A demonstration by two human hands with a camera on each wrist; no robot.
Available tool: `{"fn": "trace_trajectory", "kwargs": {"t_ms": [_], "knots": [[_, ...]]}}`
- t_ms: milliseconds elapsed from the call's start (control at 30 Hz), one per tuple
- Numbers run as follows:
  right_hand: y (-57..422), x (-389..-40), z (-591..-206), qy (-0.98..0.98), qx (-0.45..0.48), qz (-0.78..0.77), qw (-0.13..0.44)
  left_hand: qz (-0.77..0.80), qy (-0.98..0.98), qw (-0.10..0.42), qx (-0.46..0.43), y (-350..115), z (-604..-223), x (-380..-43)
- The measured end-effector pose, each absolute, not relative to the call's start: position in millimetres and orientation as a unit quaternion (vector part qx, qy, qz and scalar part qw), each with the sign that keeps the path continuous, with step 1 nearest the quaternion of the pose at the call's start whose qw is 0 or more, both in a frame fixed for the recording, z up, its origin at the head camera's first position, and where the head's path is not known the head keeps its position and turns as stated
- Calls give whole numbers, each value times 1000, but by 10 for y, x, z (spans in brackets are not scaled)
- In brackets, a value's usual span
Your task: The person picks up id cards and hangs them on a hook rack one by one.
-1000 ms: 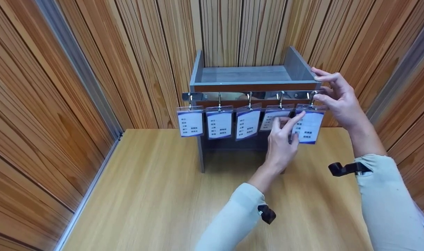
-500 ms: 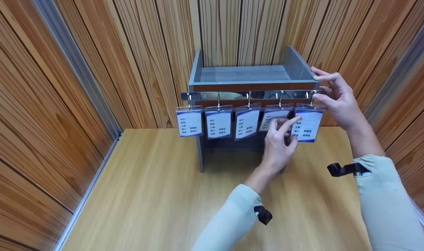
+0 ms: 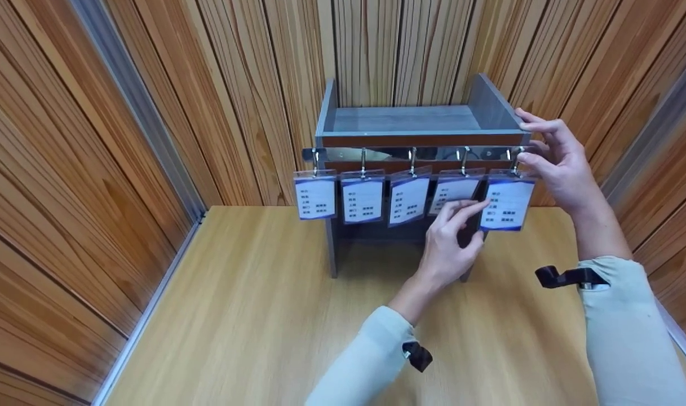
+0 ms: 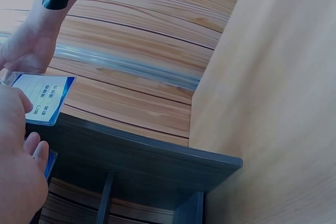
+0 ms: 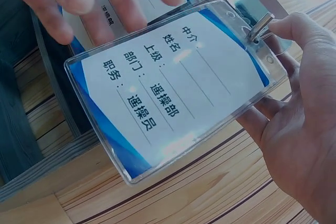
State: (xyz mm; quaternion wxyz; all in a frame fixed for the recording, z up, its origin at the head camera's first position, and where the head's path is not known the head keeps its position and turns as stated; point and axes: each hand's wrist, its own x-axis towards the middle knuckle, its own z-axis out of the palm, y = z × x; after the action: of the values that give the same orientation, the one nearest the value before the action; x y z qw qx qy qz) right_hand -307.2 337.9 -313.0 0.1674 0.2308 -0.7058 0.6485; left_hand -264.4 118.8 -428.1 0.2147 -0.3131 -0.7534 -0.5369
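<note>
Several clear-sleeved name badges hang in a row from the hooks of a metal rail (image 3: 337, 153) on the front of a grey shelf unit (image 3: 421, 119). My left hand (image 3: 450, 242) is beside the left edge of the rightmost badge (image 3: 506, 206), fingers loosely extended, index fingertip right at that edge. It partly covers the neighbouring badge (image 3: 454, 189). At the unit's right end, my right hand (image 3: 562, 163) holds the corner, fingers on the side panel and thumb at the last hook. The right wrist view shows that thumb against the hook (image 5: 262, 24), above the badge's slot.
The unit stands on a wooden table (image 3: 252, 293), near the slatted wood wall (image 3: 252, 84) behind it. More slatted panels flank the table on both sides. Each sleeve carries a black wrist mount (image 3: 565, 277).
My left hand has slid down along the rightmost badge's left edge and backed off slightly, uncovering more of it. My right hand stays at the corner. The whole head view has shifted a little.
</note>
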Motion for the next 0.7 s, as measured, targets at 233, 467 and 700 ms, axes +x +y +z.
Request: {"fn": "trace_trajectory", "kwargs": {"t_ms": [233,467,700], "knots": [[3378,-3061,-3135,-700,238,651,175,-517,-759,197,-343,1070,-4315,-2630],[3338,-3026,-3137,-708,228,643,182,-499,-772,164,-358,941,-4354,-2594],[3311,-2949,-3147,-725,216,626,190,-486,-778,146,-370,778,-4353,-2557]]}}
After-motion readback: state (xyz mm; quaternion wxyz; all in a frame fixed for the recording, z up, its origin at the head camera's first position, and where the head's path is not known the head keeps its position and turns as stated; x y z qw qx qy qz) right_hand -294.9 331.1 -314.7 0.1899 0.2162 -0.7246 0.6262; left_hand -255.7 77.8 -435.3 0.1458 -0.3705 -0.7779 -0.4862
